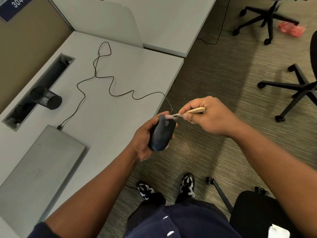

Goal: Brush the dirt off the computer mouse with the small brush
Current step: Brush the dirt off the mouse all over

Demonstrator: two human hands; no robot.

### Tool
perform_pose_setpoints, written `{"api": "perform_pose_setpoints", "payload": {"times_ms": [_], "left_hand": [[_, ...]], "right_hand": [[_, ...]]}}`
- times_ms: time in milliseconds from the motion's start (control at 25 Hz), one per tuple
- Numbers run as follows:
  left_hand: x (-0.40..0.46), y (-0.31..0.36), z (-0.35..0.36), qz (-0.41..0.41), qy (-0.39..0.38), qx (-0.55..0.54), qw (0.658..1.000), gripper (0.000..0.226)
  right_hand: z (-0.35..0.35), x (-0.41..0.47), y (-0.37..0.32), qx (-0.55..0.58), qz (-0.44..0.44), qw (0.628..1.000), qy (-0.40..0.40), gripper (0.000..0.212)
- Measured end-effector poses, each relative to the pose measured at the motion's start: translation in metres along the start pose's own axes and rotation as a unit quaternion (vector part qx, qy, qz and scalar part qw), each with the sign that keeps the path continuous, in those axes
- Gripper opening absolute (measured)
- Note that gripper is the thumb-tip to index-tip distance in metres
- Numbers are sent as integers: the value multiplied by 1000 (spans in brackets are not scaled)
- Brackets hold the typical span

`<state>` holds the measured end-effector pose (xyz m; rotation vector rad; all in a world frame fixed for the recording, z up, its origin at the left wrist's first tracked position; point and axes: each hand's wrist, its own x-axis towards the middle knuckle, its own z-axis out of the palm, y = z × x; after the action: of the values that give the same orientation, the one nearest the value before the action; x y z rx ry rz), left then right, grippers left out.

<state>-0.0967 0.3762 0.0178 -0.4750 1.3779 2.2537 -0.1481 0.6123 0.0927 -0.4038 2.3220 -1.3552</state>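
Observation:
My left hand (143, 140) grips a black wired computer mouse (162, 133) from below and the left, holding it in the air just past the desk's right edge, top side up. My right hand (208, 115) pinches the pale wooden handle of a small brush (192, 111). The brush's light bristles, blurred, touch the front end of the mouse near the scroll wheel. The mouse's thin black cable (109, 83) snakes back across the grey desk (120, 109).
A shut grey laptop (37, 167) lies at the desk's near left with the cable plugged in. A black mesh pen cup (45, 98) lies by a cable slot. Black office chairs (298, 86) stand on the carpet to the right; a red wrapper (291, 29) lies far right.

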Motion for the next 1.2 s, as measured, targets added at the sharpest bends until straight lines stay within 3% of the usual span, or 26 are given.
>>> {"api": "perform_pose_setpoints", "payload": {"times_ms": [80, 240, 320, 440, 640, 840, 1000, 1200], "left_hand": [[-2, 3, 1, -18, -7, -5, 1000, 47], [-5, 6, 3, -36, -38, 15, 999, 52], [-4, 7, 2, -40, -36, 18, 998, 64], [-4, 8, 1, -63, -14, 31, 997, 71], [-9, 1, 4, -62, -44, 84, 994, 48], [-7, 6, -3, -28, -42, 109, 993, 45], [-5, 6, -7, 10, -14, 176, 984, 44], [3, 12, -22, 122, -41, 334, 934, 32]], "right_hand": [[-3, 0, 1, 9, 7, 1000, 8, 10], [-6, 2, 2, 248, 27, 968, 25, 10], [-2, 3, 2, 286, 49, 957, 29, 7], [-6, 5, 4, 283, 86, 955, -13, 6], [-35, 8, 5, 219, 78, 970, -67, 14], [-39, 4, 6, 199, 59, 971, -115, 9], [-39, 3, 5, 173, 52, 980, -79, 8], [-30, 1, 0, 267, 20, 964, 7, 8]]}}
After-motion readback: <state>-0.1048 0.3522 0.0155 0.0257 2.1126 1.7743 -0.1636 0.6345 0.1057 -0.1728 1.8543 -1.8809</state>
